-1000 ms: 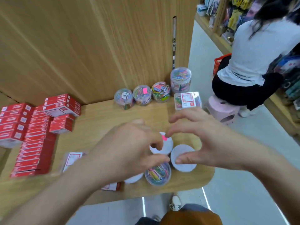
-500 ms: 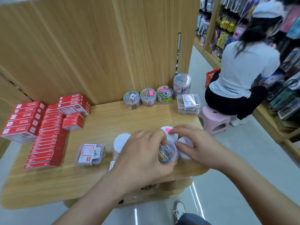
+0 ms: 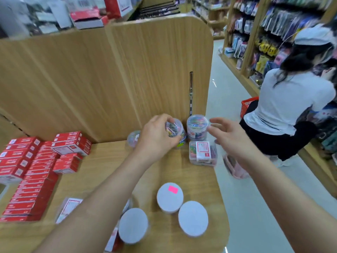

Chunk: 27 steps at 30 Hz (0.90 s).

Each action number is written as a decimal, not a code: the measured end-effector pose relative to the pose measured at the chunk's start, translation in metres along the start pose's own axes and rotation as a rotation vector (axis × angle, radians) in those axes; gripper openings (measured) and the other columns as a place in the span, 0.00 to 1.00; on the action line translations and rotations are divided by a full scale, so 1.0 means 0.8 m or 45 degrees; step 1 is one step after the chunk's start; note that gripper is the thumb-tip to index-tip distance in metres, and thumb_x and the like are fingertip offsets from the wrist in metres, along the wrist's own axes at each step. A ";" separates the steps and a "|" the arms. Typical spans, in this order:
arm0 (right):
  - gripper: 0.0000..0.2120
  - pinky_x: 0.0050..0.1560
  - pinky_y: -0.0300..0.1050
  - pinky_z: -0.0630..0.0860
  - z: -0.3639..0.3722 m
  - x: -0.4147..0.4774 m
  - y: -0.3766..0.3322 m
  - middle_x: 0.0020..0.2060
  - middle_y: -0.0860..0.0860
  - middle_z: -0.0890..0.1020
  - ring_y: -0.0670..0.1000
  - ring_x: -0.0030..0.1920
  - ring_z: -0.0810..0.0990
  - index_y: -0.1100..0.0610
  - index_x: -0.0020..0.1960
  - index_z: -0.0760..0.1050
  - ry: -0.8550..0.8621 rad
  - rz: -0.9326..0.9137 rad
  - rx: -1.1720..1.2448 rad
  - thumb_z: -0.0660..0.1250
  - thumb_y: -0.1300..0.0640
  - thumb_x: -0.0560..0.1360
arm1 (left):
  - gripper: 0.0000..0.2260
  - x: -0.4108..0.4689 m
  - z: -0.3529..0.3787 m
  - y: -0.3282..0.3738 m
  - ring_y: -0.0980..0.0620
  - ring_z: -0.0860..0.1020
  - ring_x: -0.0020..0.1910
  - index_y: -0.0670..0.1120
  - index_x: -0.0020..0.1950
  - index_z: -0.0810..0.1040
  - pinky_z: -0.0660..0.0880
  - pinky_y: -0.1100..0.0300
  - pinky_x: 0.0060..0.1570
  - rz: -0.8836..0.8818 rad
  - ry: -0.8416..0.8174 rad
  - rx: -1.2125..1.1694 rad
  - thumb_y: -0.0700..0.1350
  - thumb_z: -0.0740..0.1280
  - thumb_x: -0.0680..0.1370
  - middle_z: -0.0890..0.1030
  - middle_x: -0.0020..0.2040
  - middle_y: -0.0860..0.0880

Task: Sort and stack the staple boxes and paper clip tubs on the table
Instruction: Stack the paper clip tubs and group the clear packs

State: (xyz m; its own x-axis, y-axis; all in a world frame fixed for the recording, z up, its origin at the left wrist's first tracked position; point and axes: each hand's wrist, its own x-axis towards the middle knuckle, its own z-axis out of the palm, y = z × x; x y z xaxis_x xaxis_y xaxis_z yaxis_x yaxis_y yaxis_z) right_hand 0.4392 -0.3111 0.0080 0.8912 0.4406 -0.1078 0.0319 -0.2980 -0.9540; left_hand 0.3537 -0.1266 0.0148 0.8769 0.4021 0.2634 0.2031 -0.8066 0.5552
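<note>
Two hands reached to the table's far edge. The left hand (image 3: 156, 137) was wrapped around a clear paper clip tub (image 3: 174, 127), held above the row by the wooden partition (image 3: 109, 79). The right hand (image 3: 228, 137) hung with fingers spread, touching nothing, just beside the tall tub (image 3: 197, 127). Label print was too blurred to read. Red staple boxes (image 3: 27, 172) were stacked at left; three white-lidded tubs (image 3: 193, 218) stood near on the wooden table (image 3: 102, 161). Shop shelves (image 3: 264, 33) lined the right.
</note>
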 end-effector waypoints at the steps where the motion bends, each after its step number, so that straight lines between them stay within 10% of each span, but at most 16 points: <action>1: 0.15 0.56 0.45 0.77 0.002 0.008 0.001 0.55 0.48 0.80 0.43 0.53 0.80 0.54 0.63 0.73 -0.058 0.002 -0.005 0.66 0.55 0.77 | 0.17 0.004 0.006 -0.001 0.54 0.75 0.49 0.49 0.52 0.77 0.64 0.68 0.45 -0.004 0.009 0.008 0.47 0.76 0.66 0.77 0.49 0.52; 9: 0.19 0.47 0.56 0.80 0.002 0.043 0.017 0.46 0.44 0.85 0.47 0.46 0.84 0.47 0.54 0.70 -0.137 -0.043 -0.107 0.72 0.47 0.68 | 0.16 0.015 0.020 -0.015 0.55 0.76 0.48 0.48 0.47 0.79 0.76 0.54 0.53 -0.001 0.034 -0.062 0.48 0.79 0.64 0.74 0.50 0.55; 14: 0.22 0.52 0.57 0.77 0.003 0.036 0.010 0.53 0.45 0.82 0.48 0.52 0.81 0.45 0.58 0.66 -0.108 -0.099 -0.335 0.70 0.42 0.68 | 0.18 0.011 0.002 -0.011 0.54 0.76 0.52 0.48 0.51 0.80 0.71 0.66 0.54 0.049 -0.052 -0.014 0.45 0.79 0.64 0.75 0.52 0.55; 19: 0.16 0.53 0.51 0.75 0.007 -0.008 -0.028 0.53 0.46 0.79 0.49 0.54 0.77 0.53 0.60 0.72 0.134 -0.585 -0.519 0.68 0.53 0.73 | 0.08 -0.059 -0.073 0.007 0.57 0.78 0.38 0.51 0.46 0.81 0.75 0.63 0.41 0.058 -0.082 -0.055 0.39 0.73 0.71 0.80 0.39 0.56; 23: 0.16 0.50 0.39 0.72 0.038 -0.063 -0.054 0.48 0.40 0.78 0.41 0.50 0.77 0.47 0.55 0.74 -0.509 -0.561 -0.585 0.66 0.43 0.70 | 0.06 -0.136 -0.109 -0.002 0.60 0.75 0.39 0.57 0.48 0.78 0.71 0.66 0.40 -0.002 -0.461 0.265 0.55 0.68 0.73 0.79 0.38 0.59; 27: 0.32 0.49 0.43 0.69 0.079 -0.100 -0.042 0.58 0.43 0.71 0.46 0.59 0.72 0.39 0.69 0.59 -0.840 -0.453 -1.183 0.64 0.32 0.68 | 0.25 -0.190 -0.104 -0.032 0.55 0.73 0.48 0.60 0.57 0.72 0.75 0.58 0.41 0.194 -0.579 0.545 0.69 0.62 0.64 0.77 0.48 0.61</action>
State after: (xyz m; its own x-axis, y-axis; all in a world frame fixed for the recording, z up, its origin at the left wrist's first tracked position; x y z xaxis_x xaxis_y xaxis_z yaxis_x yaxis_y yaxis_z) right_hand 0.3387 -0.2830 0.0307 0.3703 0.8918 -0.2601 0.7874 -0.4499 -0.4214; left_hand 0.1789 -0.1309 0.0257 0.9878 0.1211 -0.0982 0.1349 -0.9796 0.1492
